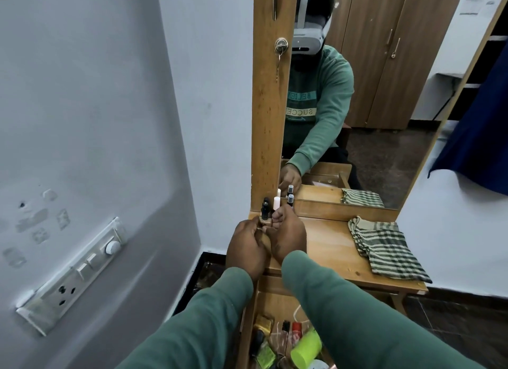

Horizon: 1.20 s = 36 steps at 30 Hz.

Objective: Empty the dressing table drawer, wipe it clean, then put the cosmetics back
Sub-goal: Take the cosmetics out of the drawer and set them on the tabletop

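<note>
Both my hands meet at the back left corner of the wooden dressing table (330, 247). My left hand (247, 250) and my right hand (288, 235) close together around a small beige bottle with a black cap (264, 213), standing by the mirror frame. A white-capped bottle (276, 204) and a dark-capped bottle (290, 199) stand just behind it. Below, the open drawer (270, 291) holds several cosmetics, among them a lime green container (306, 346), a red-capped tube (296, 330) and a gold packet (263, 322). My sleeves hide part of the drawer.
A folded green-and-cream checked cloth (384, 249) lies on the table's right half. The mirror (371, 99) rises behind, with a key in a lock (281, 46) on its wooden frame. A switchboard (74, 275) is on the left wall.
</note>
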### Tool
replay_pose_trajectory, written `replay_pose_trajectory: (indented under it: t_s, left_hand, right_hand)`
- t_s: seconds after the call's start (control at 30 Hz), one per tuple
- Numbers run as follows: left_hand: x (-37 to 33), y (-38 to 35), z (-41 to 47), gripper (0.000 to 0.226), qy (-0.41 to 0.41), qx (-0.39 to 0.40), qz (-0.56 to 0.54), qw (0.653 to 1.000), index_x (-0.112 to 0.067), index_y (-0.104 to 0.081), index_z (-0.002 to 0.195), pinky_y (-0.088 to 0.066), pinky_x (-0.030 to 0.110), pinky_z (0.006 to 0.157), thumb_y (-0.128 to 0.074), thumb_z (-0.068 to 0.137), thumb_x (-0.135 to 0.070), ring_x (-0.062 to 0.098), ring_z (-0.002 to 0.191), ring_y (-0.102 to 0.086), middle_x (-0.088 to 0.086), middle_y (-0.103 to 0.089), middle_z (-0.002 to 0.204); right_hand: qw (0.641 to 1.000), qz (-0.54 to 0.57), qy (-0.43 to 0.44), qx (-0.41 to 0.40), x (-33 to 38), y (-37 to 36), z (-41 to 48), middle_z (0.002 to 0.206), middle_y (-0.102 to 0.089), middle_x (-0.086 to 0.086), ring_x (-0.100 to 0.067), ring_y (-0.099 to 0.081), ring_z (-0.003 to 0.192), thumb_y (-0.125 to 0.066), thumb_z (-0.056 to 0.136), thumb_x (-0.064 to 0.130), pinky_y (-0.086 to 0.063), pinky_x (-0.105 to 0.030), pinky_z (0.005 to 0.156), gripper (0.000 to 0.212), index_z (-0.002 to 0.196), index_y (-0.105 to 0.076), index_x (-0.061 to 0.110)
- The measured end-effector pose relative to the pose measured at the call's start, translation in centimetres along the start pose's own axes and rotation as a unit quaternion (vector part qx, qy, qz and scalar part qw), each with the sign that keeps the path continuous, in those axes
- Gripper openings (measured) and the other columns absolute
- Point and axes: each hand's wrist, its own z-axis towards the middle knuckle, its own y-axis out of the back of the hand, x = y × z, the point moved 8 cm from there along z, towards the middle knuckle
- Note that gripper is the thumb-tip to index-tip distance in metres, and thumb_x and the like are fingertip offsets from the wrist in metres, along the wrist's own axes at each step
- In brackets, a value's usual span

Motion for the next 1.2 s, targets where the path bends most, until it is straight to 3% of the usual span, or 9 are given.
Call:
replay_pose_trajectory:
  t_s: [0.23, 0.4, 0.5, 0.6, 0.73, 0.9, 1.0, 1.1, 1.2]
  left_hand:
    - [0.1, -0.3, 0.1, 0.047, -0.011, -0.011, 0.027, 1.0, -0.023, -0.047, 0.149, -0.044, 0.024, 0.099, -0.046, 0.103, -0.012, 0.021, 0.121, -0.058, -0.001, -0.054, 0.142]
    - [0.2, -0.2, 0.2, 0.046, -0.003, 0.02, 0.04, 0.999, -0.021, -0.04, 0.153, -0.043, 0.032, 0.109, -0.041, 0.107, -0.018, 0.025, 0.129, -0.054, 0.002, -0.049, 0.147]
    - [0.1, 0.3, -1.0, 0.043, -0.035, 0.042, 0.046, 0.997, -0.022, -0.042, 0.152, -0.038, 0.023, 0.104, -0.039, 0.109, -0.024, 0.021, 0.126, -0.053, 0.001, -0.049, 0.148]
    - [-0.4, 1.4, -3.6, 0.037, -0.101, 0.039, 0.057, 0.993, -0.021, -0.057, 0.139, -0.037, 0.018, 0.098, -0.046, 0.105, -0.014, 0.01, 0.114, -0.053, -0.002, -0.056, 0.139]
    - [-1.4, 1.9, -7.3, 0.032, -0.187, 0.044, 0.104, 0.976, -0.019, -0.066, 0.117, -0.044, 0.02, 0.09, -0.054, 0.092, -0.003, 0.009, 0.102, -0.052, -0.003, -0.064, 0.117]
    - [-1.5, 1.1, -11.3, 0.026, -0.263, 0.071, 0.263, 0.925, -0.021, -0.069, 0.111, -0.045, 0.038, 0.102, -0.053, 0.091, -0.022, 0.021, 0.116, -0.052, -0.002, -0.063, 0.122]
    - [-0.4, 0.5, -12.7, 0.031, -0.262, 0.109, 0.354, 0.891, -0.024, -0.068, 0.113, -0.042, 0.044, 0.107, -0.05, 0.09, -0.034, 0.025, 0.12, -0.05, -0.001, -0.062, 0.125]
    - [0.4, -0.3, -13.6, 0.051, -0.245, 0.165, 0.414, 0.861, -0.029, -0.06, 0.13, -0.023, 0.049, 0.121, -0.046, 0.086, -0.05, 0.031, 0.134, -0.039, 0.001, -0.052, 0.139]
    - [0.1, -0.8, -13.9, 0.066, -0.26, 0.187, 0.462, 0.827, -0.028, -0.054, 0.137, -0.006, 0.054, 0.125, -0.048, 0.08, -0.059, 0.033, 0.141, -0.03, 0.005, -0.049, 0.14]
  right_hand:
    - [1.0, -0.004, -0.014, -0.016, -0.3, -0.2, 0.4, 0.079, -0.065, 0.007, -0.011, -0.065, 0.073, -0.085, 0.074, 0.002, -0.052, -0.022, 0.067, 0.04, 0.077, -0.053, 0.026]
    - [1.0, 0.013, -0.02, -0.01, -0.4, 0.2, -0.1, 0.077, -0.066, 0.004, -0.017, -0.065, 0.073, -0.086, 0.073, 0.004, -0.045, -0.021, 0.061, 0.038, 0.077, -0.053, 0.024]
    - [0.999, 0.041, -0.013, 0.016, -0.3, 0.8, -1.3, 0.08, -0.066, 0.002, -0.018, -0.064, 0.074, -0.083, 0.075, 0.003, -0.049, -0.024, 0.064, 0.033, 0.081, -0.056, 0.021]
    - [0.996, 0.05, 0.004, 0.072, -0.3, 1.3, -3.6, 0.079, -0.068, 0.004, -0.014, -0.066, 0.074, -0.079, 0.08, 0.006, -0.058, -0.031, 0.071, 0.022, 0.083, -0.063, 0.022]
    - [0.988, 0.054, 0.04, 0.143, -0.7, 2.6, -7.1, 0.076, -0.072, 0.005, -0.007, -0.068, 0.07, -0.078, 0.082, 0.011, -0.06, -0.03, 0.068, 0.016, 0.083, -0.067, 0.023]
    - [0.973, -0.045, 0.076, 0.213, -2.7, 3.2, -11.1, 0.076, -0.072, 0.005, -0.007, -0.067, 0.071, -0.078, 0.081, 0.015, -0.058, -0.034, 0.069, 0.011, 0.08, -0.069, 0.022]
    - [0.949, -0.11, 0.096, 0.281, -3.8, 1.9, -12.8, 0.081, -0.075, 0.0, -0.017, -0.07, 0.076, -0.07, 0.082, 0.01, -0.057, -0.034, 0.072, 0.009, 0.08, -0.073, 0.018]
    - [0.916, -0.168, 0.148, 0.332, -4.0, 0.5, -13.9, 0.102, -0.075, -0.006, -0.025, -0.068, 0.094, -0.061, 0.09, 0.015, -0.047, -0.028, 0.074, 0.015, 0.097, -0.074, 0.017]
    - [0.91, -0.163, 0.136, 0.356, -4.2, -0.3, -14.0, 0.12, -0.07, -0.009, -0.03, -0.064, 0.108, -0.06, 0.089, 0.026, -0.05, -0.033, 0.088, 0.032, 0.119, -0.067, 0.02]
